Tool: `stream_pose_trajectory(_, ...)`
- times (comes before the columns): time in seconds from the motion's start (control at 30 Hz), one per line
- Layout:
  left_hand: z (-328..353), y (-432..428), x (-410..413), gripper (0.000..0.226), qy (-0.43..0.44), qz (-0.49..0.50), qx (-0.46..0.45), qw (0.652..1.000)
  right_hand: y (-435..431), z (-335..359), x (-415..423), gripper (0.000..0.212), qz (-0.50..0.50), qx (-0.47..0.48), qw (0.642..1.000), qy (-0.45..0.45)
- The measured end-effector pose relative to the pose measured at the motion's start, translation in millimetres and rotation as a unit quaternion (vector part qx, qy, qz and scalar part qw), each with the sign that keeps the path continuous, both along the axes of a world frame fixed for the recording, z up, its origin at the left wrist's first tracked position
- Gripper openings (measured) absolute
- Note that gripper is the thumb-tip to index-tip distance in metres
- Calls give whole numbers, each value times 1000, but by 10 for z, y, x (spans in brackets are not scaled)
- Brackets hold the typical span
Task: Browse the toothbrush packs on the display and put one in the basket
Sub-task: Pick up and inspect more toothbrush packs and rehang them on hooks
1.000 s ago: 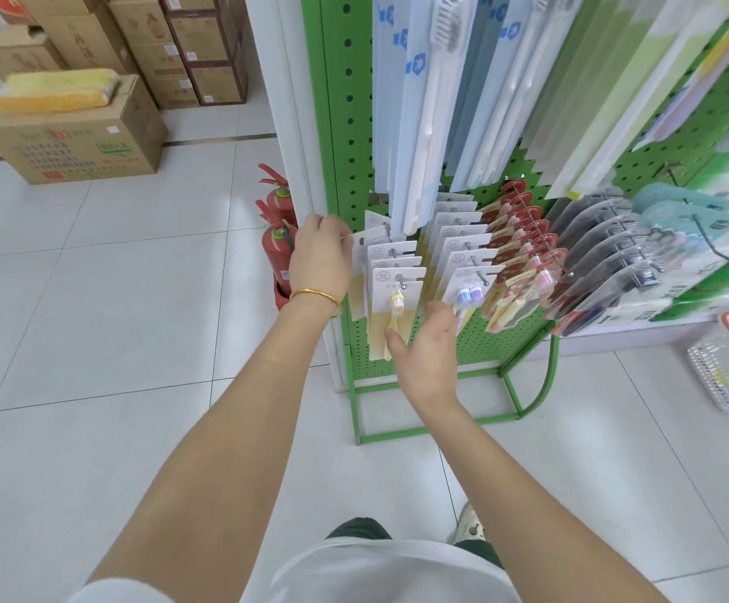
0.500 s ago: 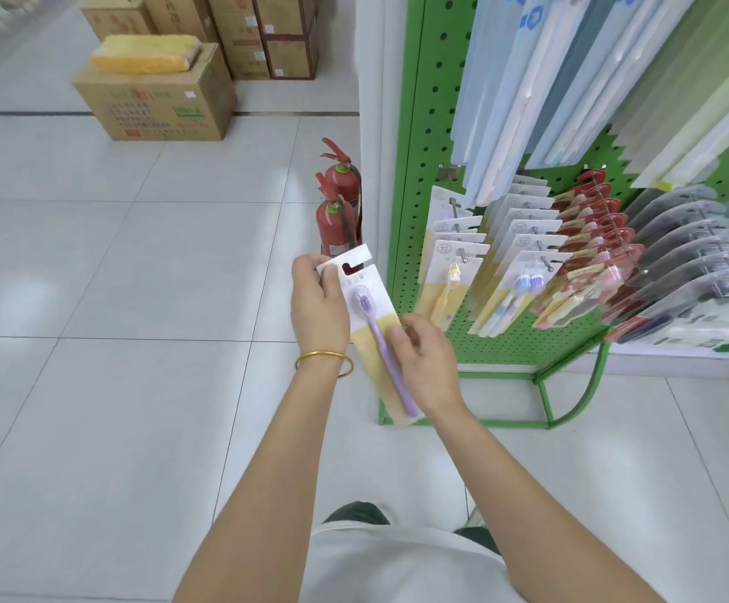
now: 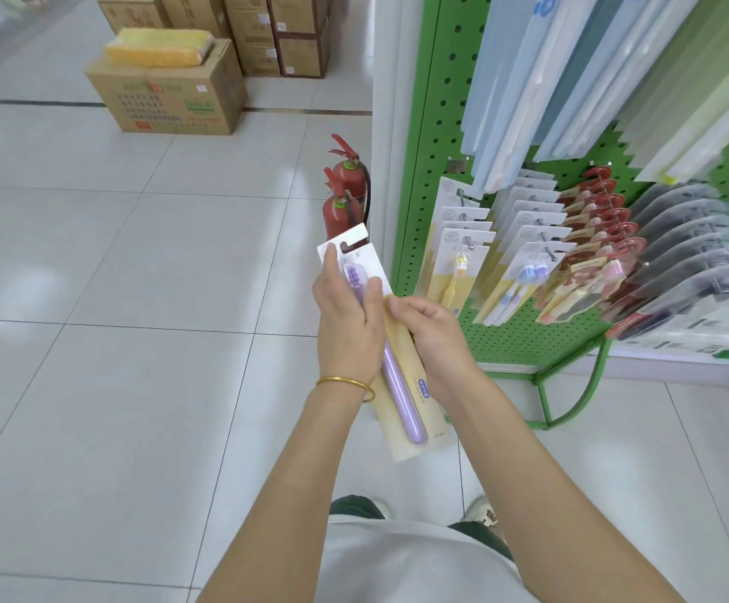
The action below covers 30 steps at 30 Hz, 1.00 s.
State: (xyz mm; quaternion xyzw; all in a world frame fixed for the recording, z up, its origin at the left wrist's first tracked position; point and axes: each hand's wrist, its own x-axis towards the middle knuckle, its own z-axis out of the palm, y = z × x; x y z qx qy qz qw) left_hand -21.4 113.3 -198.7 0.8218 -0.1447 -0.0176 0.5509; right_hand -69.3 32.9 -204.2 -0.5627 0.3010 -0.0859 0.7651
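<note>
Both hands (image 3: 347, 317) grip toothbrush pack (image 3: 402, 385)

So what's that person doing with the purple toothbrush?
A person is looking at a toothbrush pack with a purple brush inside. Both hands hold it up in front of them: the left hand grips the top part and the right hand pinches its edge. More packs hang on the green display beside them. The pack is not in a basket yet.
</note>
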Motion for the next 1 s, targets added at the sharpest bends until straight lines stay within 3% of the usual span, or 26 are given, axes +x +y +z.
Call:
stream_pose_trajectory(0.3,-68,272,-382,83,-18,-152,191,970,-123,96,133,13,-54,123,991,12)
stream_pose_trajectory(0.43,-48,341,-440,94,-37,-163,290,942,-109,121,202,14,-77,152,985,18)
stream_pose_trajectory(0.63,28,333,-428,116,-40,-173,354,918,-106,153,218,13,-99,164,981,36)
stream_pose_trajectory(0.87,-101,315,-343,109,134,-212,159,955,-71,194,199,20,-46,151,987,30)
stream_pose_trajectory(1.0,-86,349,-293,98,188,-244,37,951,-95,151,185,13,6,35,999,7)
